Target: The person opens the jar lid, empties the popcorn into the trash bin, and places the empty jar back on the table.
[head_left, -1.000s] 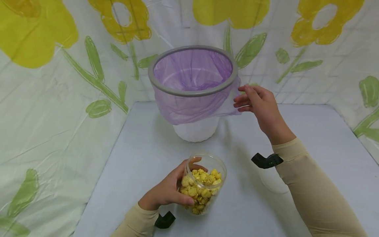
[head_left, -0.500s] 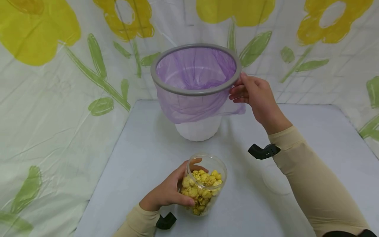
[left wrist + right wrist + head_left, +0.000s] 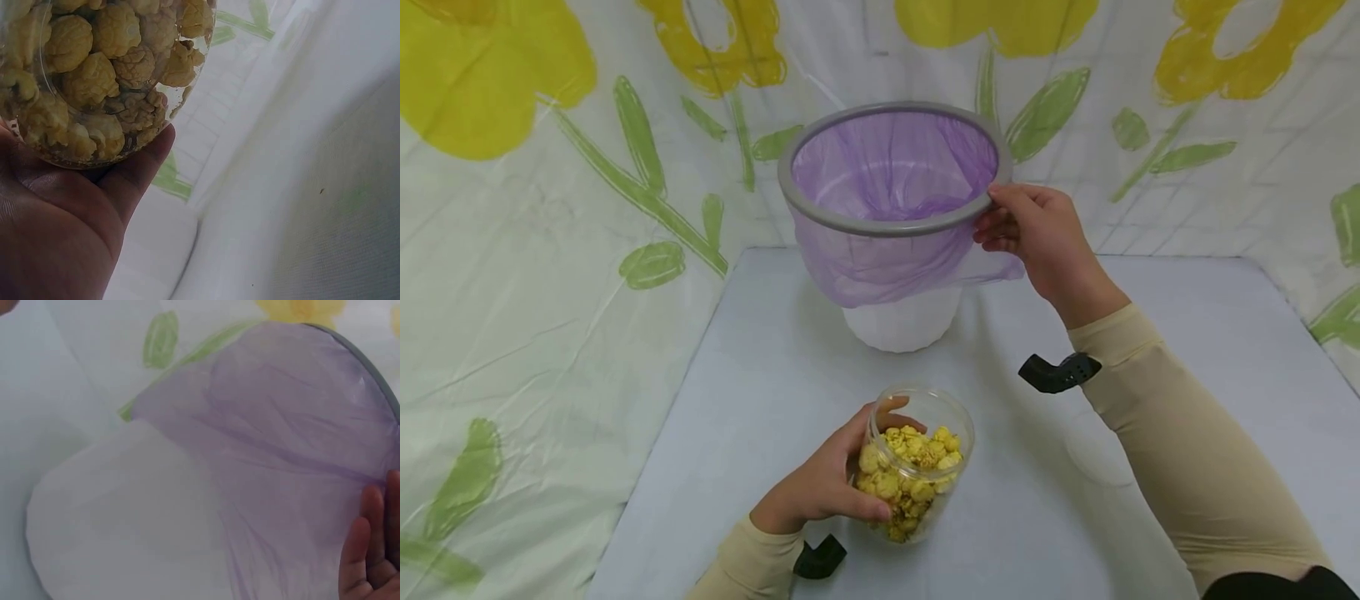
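Observation:
A clear plastic jar (image 3: 917, 462) of yellow popcorn (image 3: 925, 450) is held by my left hand (image 3: 823, 483), with the thumb at the front and the fingers wrapped behind. In the left wrist view, popcorn (image 3: 100, 69) shows through the jar's bottom, above the palm. Further back stands a white trash can (image 3: 898, 321) with a grey rim (image 3: 880, 227) and a purple bag (image 3: 880, 267) folded over its outside. My right hand (image 3: 1041, 233) pinches the rim at its right side, thumb on top and fingers below against the bag. The right wrist view shows fingers (image 3: 356, 550) beside the purple film.
A clear round lid (image 3: 1097, 454) lies on the white table (image 3: 737, 400) under the right forearm. Behind the can hangs a white cloth (image 3: 550, 333) printed with yellow flowers. A loose corner of the bag (image 3: 1003, 268) sticks out at the can's right.
My right hand has let go of the bag's loose corner and moved left and up onto the rim, which it now pinches. The left hand and jar have stayed in place.

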A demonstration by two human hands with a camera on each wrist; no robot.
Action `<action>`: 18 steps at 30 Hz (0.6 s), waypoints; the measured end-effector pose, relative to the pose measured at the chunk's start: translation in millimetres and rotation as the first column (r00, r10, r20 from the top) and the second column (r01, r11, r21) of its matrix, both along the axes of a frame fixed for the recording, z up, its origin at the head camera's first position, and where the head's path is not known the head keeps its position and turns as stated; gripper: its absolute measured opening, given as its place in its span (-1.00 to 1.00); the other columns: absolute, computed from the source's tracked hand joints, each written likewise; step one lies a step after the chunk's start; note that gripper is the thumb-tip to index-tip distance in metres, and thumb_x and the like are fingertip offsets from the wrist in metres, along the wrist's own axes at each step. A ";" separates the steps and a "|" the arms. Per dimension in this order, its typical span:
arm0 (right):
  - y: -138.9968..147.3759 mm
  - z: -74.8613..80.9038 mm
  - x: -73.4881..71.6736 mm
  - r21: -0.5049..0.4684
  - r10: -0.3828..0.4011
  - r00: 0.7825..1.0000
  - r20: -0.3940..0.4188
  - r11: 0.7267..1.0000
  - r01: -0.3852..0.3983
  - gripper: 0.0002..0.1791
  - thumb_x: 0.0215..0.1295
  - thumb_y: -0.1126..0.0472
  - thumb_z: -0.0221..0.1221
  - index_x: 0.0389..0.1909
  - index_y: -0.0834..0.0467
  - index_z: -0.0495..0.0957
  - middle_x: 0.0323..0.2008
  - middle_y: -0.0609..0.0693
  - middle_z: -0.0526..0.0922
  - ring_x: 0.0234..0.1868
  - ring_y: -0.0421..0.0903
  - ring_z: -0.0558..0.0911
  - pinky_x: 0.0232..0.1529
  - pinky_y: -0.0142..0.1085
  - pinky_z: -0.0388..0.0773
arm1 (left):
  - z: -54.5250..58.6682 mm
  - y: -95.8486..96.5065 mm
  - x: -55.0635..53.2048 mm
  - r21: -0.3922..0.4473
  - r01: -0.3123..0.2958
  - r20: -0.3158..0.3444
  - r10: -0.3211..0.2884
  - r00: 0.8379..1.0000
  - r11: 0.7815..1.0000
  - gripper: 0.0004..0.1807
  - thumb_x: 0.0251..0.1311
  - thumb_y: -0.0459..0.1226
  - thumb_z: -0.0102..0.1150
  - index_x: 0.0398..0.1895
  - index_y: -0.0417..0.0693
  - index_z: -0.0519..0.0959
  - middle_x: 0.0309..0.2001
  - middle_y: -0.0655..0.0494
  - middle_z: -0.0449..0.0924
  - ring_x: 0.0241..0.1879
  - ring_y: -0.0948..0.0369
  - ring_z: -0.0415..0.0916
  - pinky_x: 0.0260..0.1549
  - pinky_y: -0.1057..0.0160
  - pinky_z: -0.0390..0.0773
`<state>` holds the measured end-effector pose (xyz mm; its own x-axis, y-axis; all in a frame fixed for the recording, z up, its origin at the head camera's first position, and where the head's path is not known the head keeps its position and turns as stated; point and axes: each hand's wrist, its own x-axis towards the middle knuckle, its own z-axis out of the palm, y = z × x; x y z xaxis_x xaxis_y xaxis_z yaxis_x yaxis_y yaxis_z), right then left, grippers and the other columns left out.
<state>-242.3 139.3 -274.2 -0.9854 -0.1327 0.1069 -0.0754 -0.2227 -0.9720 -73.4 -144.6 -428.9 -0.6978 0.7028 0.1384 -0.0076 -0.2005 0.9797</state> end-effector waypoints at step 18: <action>-6.0 -1.2 -3.0 -0.207 0.034 0.995 0.097 0.978 -0.013 -0.71 0.51 0.25 0.21 -0.47 0.20 0.67 -0.57 -0.01 0.66 -0.51 -0.13 0.65 -0.38 -0.35 0.62 | 14.4 -9.8 -7.4 0.025 -0.113 -0.049 0.114 0.992 0.993 0.13 0.17 -0.20 0.55 0.69 0.07 0.01 0.46 -0.37 0.24 0.35 0.04 0.48 0.21 0.14 0.59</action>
